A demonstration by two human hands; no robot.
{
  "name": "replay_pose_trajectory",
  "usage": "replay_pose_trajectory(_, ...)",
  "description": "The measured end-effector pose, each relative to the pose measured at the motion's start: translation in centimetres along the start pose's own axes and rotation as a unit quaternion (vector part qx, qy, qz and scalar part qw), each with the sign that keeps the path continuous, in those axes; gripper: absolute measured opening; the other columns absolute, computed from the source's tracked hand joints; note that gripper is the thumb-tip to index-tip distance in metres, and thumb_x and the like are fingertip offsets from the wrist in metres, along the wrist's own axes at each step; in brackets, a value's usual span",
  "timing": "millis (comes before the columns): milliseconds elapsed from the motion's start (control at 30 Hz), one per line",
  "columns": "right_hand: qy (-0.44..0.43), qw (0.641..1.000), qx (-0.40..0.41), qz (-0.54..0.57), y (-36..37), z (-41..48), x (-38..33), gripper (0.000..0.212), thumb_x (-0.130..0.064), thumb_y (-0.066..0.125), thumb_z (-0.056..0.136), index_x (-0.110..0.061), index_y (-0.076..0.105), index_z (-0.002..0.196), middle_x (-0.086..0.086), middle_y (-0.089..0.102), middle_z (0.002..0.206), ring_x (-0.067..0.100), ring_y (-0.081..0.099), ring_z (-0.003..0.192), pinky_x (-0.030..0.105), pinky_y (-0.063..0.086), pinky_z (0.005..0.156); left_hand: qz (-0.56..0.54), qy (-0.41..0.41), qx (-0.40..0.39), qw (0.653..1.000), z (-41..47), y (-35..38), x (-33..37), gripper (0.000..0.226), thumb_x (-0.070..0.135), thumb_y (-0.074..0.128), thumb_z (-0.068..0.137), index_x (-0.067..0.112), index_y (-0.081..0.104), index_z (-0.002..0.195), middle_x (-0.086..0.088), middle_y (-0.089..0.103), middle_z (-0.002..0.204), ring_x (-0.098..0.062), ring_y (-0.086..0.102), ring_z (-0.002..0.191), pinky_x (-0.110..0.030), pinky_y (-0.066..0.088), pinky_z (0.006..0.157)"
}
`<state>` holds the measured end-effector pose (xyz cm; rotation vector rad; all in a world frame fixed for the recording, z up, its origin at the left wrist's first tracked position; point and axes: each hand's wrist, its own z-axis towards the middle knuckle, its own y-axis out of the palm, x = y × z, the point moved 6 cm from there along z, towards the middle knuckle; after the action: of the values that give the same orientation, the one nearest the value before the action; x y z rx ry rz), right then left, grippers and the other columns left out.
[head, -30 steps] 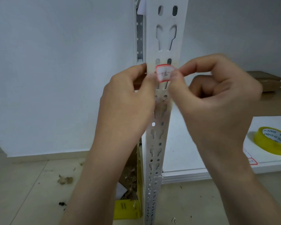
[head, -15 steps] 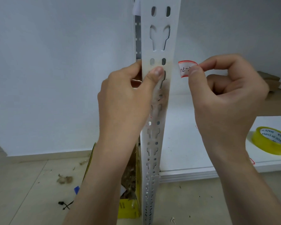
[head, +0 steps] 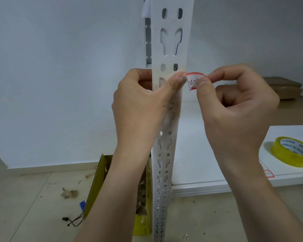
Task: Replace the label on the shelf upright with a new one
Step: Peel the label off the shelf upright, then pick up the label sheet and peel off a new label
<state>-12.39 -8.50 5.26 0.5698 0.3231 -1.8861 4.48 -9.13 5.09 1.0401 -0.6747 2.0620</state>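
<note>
**Hands at the shelf post with a small sticker**

The right hand [head: 234, 109] is pinching a little label [head: 193, 81] between its thumb and first finger. The label is white with a red edge and has some dark writing on it. It is sitting just beside the right edge of the shelf upright [head: 171, 41], and it is not stuck on the post's front. The other fingers of this hand are curling in.

The left hand [head: 140, 109] is gripping the upright. Its thumb is pressing across the front of the post, and its fingers are wrapping around the left side. The thumb tip is almost touching the label.

The upright is white metal with many holes and slots, and it is standing straight up from the floor. To its right, a white shelf board [head: 199, 151] is sitting low. A roll of yellow tape [head: 290, 152] is lying flat on it, near the right edge of the view. Another red-edged sticker [head: 268, 173] is lying near the board's front lip. Left of the post, a yellow cardboard box [head: 94, 186] is standing open on the floor.
</note>
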Motion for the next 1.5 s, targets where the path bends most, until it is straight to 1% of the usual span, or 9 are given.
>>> replay_pose_trajectory(200,0.013,1.0,-0.012,0.0,0.3,-0.1,0.9,0.015,-0.016,0.073,0.093,-0.008,0.065,0.084,0.007,0.048,0.045,0.022,0.041,0.038,0.019,0.03,0.047,0.033,0.034,-0.026,0.999,0.0,-0.7,0.6,0.033,0.057,0.066,0.087,0.029,0.079,0.102,0.017,0.072,0.073,-0.002,0.065,0.065,-0.013,0.046,0.056)
replay_pose_trajectory(333,0.035,0.999,-0.024,0.013,0.4,-0.2,1.5,0.016,-0.016,0.073,0.093,-0.009,0.064,0.082,0.007,0.043,0.043,0.017,0.035,0.037,0.02,0.029,0.048,0.057,0.044,-0.041,0.997,-0.2,-1.2,0.7,0.03,0.051,0.055,0.097,0.034,0.077,0.107,0.015,0.075,0.084,-0.002,0.068,0.079,-0.025,0.055,0.07)
replay_pose_trajectory(467,0.071,0.996,-0.056,0.028,0.7,-0.7,2.0,0.017,-0.017,0.074,0.092,-0.011,0.063,0.08,0.001,0.036,0.042,0.013,0.029,0.038,0.018,0.027,0.048,0.079,0.044,-0.037,0.995,-0.8,-1.5,0.7,0.037,0.04,0.045,0.104,0.021,0.075,0.094,0.017,0.053,0.054,-0.003,0.048,0.052,-0.014,0.033,0.053)
replay_pose_trajectory(600,0.11,0.988,-0.108,0.012,0.6,-1.1,2.8,0.014,-0.019,0.074,0.091,-0.017,0.065,0.08,0.005,0.047,0.044,0.025,0.043,0.038,0.024,0.039,0.048,0.064,0.055,0.019,0.996,-2.5,-1.3,1.9,0.032,0.034,0.055,0.099,0.031,0.058,0.131,0.013,0.062,0.115,-0.003,0.061,0.1,-0.014,0.051,0.079)
replay_pose_trajectory(700,0.138,0.979,-0.152,-0.005,0.0,-1.2,3.7,0.016,-0.023,0.076,0.091,-0.021,0.065,0.08,0.01,0.054,0.049,0.038,0.054,0.047,0.029,0.047,0.049,0.005,0.108,0.072,0.992,-4.1,-0.9,3.2,0.032,0.023,0.066,0.093,0.02,0.05,0.119,0.006,0.057,0.1,-0.007,0.06,0.091,-0.014,0.05,0.075)
replay_pose_trajectory(900,0.222,0.942,-0.245,-0.066,-1.9,-1.9,6.9,0.019,-0.033,0.074,0.088,-0.017,0.068,0.079,0.009,0.065,0.061,0.029,0.067,0.053,0.015,0.04,0.04,0.041,0.124,-0.062,0.99,-6.5,4.1,2.2,0.011,0.016,0.066,0.088,0.023,0.07,0.095,0.006,0.065,0.085,-0.007,0.06,0.072,-0.029,0.054,0.072)
replay_pose_trajectory(1133,0.275,0.882,-0.354,-0.147,-4.1,-4.7,12.7,0.016,-0.023,0.081,0.08,-0.015,0.068,0.077,0.0,0.073,0.073,0.023,0.072,0.056,0.05,0.062,0.064,0.17,0.056,-0.205,0.962,-8.1,9.0,-3.8,0.024,0.015,0.056,0.09,0.028,0.074,0.1,0.006,0.061,0.089,-0.012,0.062,0.079,-0.037,0.053,0.08)
replay_pose_trajectory(1367,0.308,0.804,-0.475,-0.181,-3.7,-9.1,17.3,0.013,-0.01,0.081,0.082,-0.011,0.068,0.079,0.001,0.074,0.074,0.019,0.071,0.056,0.034,0.06,0.056,0.28,0.039,-0.308,0.908,-11.5,12.5,-9.7,0.033,0.016,0.049,0.098,0.022,0.061,0.128,-0.002,0.057,0.115,-0.021,0.06,0.101,-0.036,0.048,0.091)
replay_pose_trajectory(1500,0.307,0.791,-0.499,-0.179,-3.3,-10.6,18.7,0.016,-0.006,0.079,0.079,-0.015,0.067,0.075,-0.013,0.066,0.057,-0.002,0.057,0.045,0.018,0.045,0.049,0.286,0.041,-0.314,0.904,-12.0,13.4,-11.0,0.05,0.003,0.051,0.09,0.019,0.054,0.137,-0.006,0.058,0.126,-0.024,0.057,0.114,-0.032,0.045,0.093)
